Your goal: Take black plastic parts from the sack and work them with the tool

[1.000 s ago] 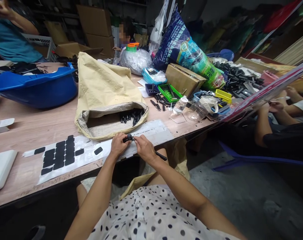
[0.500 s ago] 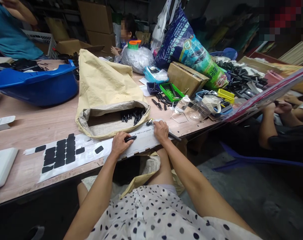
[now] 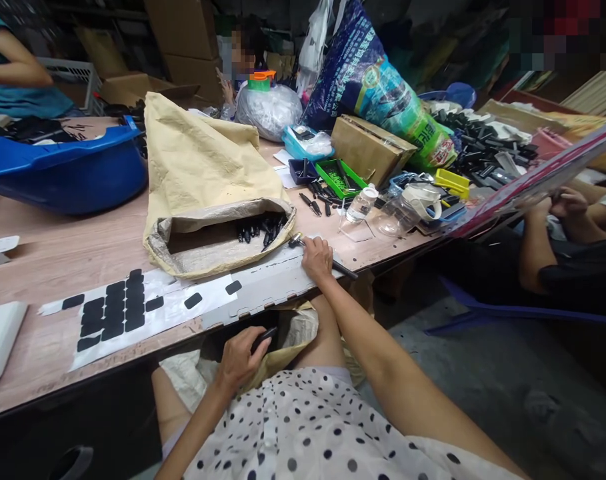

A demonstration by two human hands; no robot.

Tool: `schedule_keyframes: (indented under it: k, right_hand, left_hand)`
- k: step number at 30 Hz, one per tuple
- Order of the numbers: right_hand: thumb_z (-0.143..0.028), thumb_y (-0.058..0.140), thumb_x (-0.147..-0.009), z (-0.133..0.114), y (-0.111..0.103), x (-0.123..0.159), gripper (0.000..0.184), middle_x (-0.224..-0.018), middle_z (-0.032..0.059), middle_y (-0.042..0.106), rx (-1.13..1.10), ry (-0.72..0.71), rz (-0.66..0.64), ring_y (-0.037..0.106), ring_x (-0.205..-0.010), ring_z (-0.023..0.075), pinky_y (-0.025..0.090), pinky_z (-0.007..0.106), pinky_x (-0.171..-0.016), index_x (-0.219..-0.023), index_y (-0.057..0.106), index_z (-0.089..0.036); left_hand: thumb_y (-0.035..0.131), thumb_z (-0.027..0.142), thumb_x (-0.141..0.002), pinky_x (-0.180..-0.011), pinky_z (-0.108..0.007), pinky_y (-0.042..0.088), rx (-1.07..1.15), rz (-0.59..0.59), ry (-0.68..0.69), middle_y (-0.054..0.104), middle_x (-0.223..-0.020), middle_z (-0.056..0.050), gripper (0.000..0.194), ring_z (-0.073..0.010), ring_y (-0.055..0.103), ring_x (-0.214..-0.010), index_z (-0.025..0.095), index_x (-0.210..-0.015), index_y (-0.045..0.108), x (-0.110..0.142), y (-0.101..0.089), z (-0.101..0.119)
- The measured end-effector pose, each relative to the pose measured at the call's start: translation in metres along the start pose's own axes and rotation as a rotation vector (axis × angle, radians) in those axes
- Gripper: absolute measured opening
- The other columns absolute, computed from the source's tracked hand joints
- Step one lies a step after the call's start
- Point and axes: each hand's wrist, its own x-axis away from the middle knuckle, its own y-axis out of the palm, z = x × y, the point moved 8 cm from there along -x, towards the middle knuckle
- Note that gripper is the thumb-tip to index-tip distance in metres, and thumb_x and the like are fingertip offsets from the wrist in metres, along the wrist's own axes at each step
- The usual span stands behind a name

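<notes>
My left hand (image 3: pixel 240 360) is closed on a small black pen-shaped part (image 3: pixel 263 339), low over the mouth of a sack (image 3: pixel 303 333) on my lap. On the table's front edge my right hand (image 3: pixel 317 257) wraps round a small hammer (image 3: pixel 343 269); its metal head shows left of the fingers. Beneath that hand lies a flat white cardboard strip (image 3: pixel 277 287). To its left is a white sheet (image 3: pixel 167 323) bearing black rounded stickers (image 3: pixel 115 310). A beige woven sack (image 3: pixel 203 160) lies open towards me, with several black parts (image 3: pixel 263 230) inside its mouth.
A blue basin (image 3: pixel 67 170) stands at the left. Farther right are a green tray (image 3: pixel 340 177), a clear bottle (image 3: pixel 363 203), a plastic jug (image 3: pixel 400 213), a cardboard box (image 3: pixel 367 150) and a heap of black parts (image 3: pixel 493 150). Other people sit at the far side and right.
My left hand has moved from the cardboard strip down over the lap sack, carrying the black part. A black sticker now shows at the sheet's right end. My right hand stays on the hammer.
</notes>
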Motion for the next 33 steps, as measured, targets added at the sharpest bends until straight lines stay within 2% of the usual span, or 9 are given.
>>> schedule_keyframes:
  k: [3,6,8,11,16,19,23,29,33]
  right_hand:
    - [-0.02,0.044,-0.1,-0.001,0.0,0.0,0.034,-0.112,0.0132,0.057,-0.004,-0.007,0.012,0.044,-0.103,0.0267,0.032,0.037,-0.085,-0.125,0.066,-0.021]
    - [-0.02,0.044,-0.1,-0.002,0.001,0.0,0.034,-0.112,0.0136,0.057,0.005,-0.006,0.024,0.044,-0.103,0.0267,0.032,0.037,-0.084,-0.125,0.066,-0.021]
    - [-0.02,0.043,-0.101,-0.002,0.001,0.0,0.034,-0.112,0.0138,0.057,0.011,-0.002,0.021,0.044,-0.103,0.0268,0.032,0.037,-0.084,-0.126,0.066,-0.021]
    - [-0.02,0.042,-0.101,-0.002,0.002,0.0,0.035,-0.112,0.0138,0.058,0.01,0.001,0.0,0.045,-0.104,0.027,0.032,0.037,-0.084,-0.127,0.066,-0.02]
    - [-0.021,0.042,-0.101,-0.002,0.002,0.0,0.034,-0.111,0.0137,0.057,0.008,-0.021,0.017,0.044,-0.102,0.0264,0.032,0.036,-0.085,-0.126,0.065,-0.02]
    - [-0.023,0.042,-0.101,-0.001,0.004,0.0,0.033,-0.11,0.0133,0.057,0.008,-0.021,0.022,0.044,-0.101,0.0262,0.033,0.036,-0.084,-0.124,0.066,-0.02]
    - [-0.023,0.042,-0.102,0.0,0.006,-0.001,0.033,-0.109,0.013,0.057,-0.004,-0.024,0.034,0.044,-0.101,0.0262,0.033,0.037,-0.084,-0.124,0.066,-0.02]
    - [-0.023,0.041,-0.102,0.0,0.005,-0.001,0.033,-0.111,0.0137,0.057,-0.017,-0.019,0.025,0.044,-0.102,0.0267,0.032,0.037,-0.085,-0.124,0.066,-0.02]
    - [-0.023,0.041,-0.102,-0.001,0.003,-0.001,0.034,-0.111,0.0139,0.058,-0.025,-0.009,0.012,0.044,-0.102,0.0271,0.032,0.037,-0.085,-0.124,0.066,-0.02]
  left_hand:
    - [0.059,0.028,-0.088,-0.061,-0.034,0.052,-0.14,-0.184,-0.243,0.072,-0.085,-0.008,0.015,-0.0258,0.071,-0.073,0.02,-0.093,0.071,0.018,0.023,-0.033]
    - [0.066,0.028,-0.081,-0.061,-0.034,0.052,-0.106,-0.268,-0.245,0.073,-0.087,-0.008,0.014,-0.0275,0.072,-0.075,0.021,-0.091,0.073,0.007,0.024,-0.026]
    - [0.062,0.035,-0.086,-0.065,-0.031,0.054,0.045,-0.196,-0.167,0.072,-0.082,-0.005,0.019,-0.0216,0.069,-0.072,0.022,-0.091,0.074,-0.021,0.008,-0.004]
    - [0.054,0.04,-0.091,-0.068,-0.028,0.052,0.097,0.107,-0.188,0.073,-0.084,-0.005,0.029,-0.0163,0.064,-0.069,0.019,-0.089,0.074,-0.084,-0.041,0.011]
    - [0.049,0.022,-0.086,-0.084,-0.032,0.05,-0.028,0.436,-0.636,0.073,-0.092,-0.01,0.025,-0.0214,0.066,-0.087,0.014,-0.084,0.072,-0.179,-0.1,-0.043]
    - [0.055,0.022,-0.083,-0.086,-0.036,0.051,-0.108,0.405,-0.807,0.07,-0.085,-0.015,0.019,-0.028,0.067,-0.091,0.014,-0.07,0.067,-0.207,-0.103,-0.075]
    - [0.07,0.026,-0.074,-0.08,-0.04,0.053,-0.136,0.384,-0.894,0.068,-0.081,-0.017,0.02,-0.0325,0.068,-0.09,0.016,-0.061,0.058,-0.214,-0.097,-0.093]
    - [0.076,0.025,-0.066,-0.082,-0.045,0.052,-0.2,0.266,-0.891,0.067,-0.084,-0.012,0.014,-0.0335,0.065,-0.094,0.018,-0.069,0.064,-0.201,-0.102,-0.088]
    - [0.068,0.036,-0.079,-0.084,-0.041,0.05,-0.263,0.306,-0.552,0.068,-0.095,-0.011,0.018,-0.0306,0.061,-0.098,0.02,-0.085,0.071,-0.179,-0.118,-0.053]
